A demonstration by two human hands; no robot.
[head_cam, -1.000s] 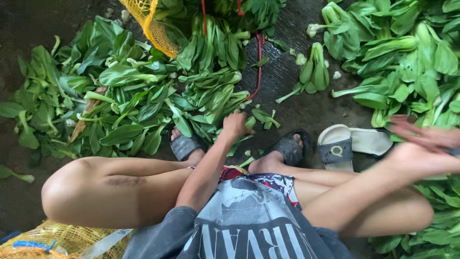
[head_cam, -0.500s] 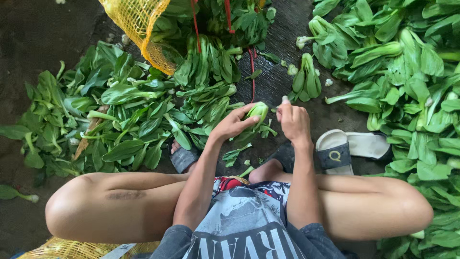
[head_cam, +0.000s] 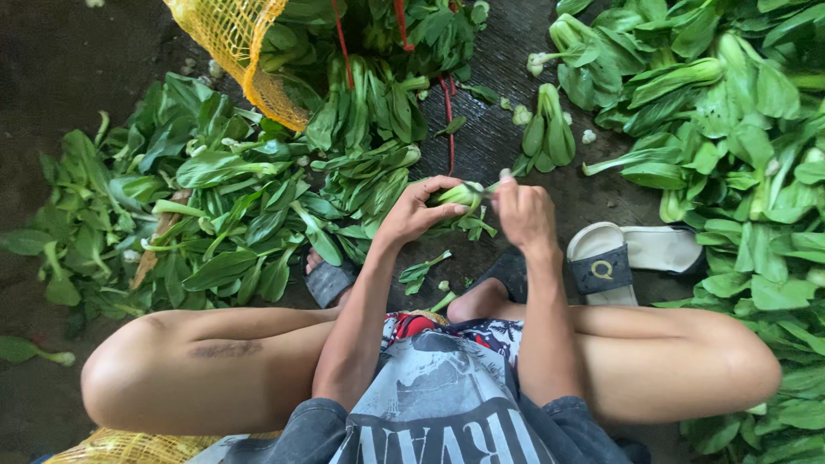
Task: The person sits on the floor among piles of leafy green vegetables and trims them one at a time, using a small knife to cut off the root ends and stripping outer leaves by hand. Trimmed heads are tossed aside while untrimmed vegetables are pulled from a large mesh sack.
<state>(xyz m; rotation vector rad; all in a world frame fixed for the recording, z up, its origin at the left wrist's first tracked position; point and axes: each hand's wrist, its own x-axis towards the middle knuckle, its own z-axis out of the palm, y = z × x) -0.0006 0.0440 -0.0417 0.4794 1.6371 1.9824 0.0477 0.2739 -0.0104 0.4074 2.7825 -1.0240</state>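
Note:
My left hand (head_cam: 418, 212) grips a small bok choy (head_cam: 457, 196) by its pale stem end, leaves hanging down toward the ground. My right hand (head_cam: 524, 215) is closed at the stem tip of the same plant, fingers pinched on it; whether a small tool is in the fingers I cannot tell. Both hands hover above my crossed legs, between the two heaps of greens.
A large pile of loose bok choy (head_cam: 215, 215) lies left, another heap (head_cam: 739, 155) right. A yellow mesh sack (head_cam: 236, 43) of greens lies at the top. A white slide sandal (head_cam: 619, 258) sits by my right knee. Leaf scraps (head_cam: 421, 271) lie on dark wet ground.
My right hand swung in from the far right to meet the left hand at the bok choy, which the left hand lifted from the pile. The two now hold it slightly higher.

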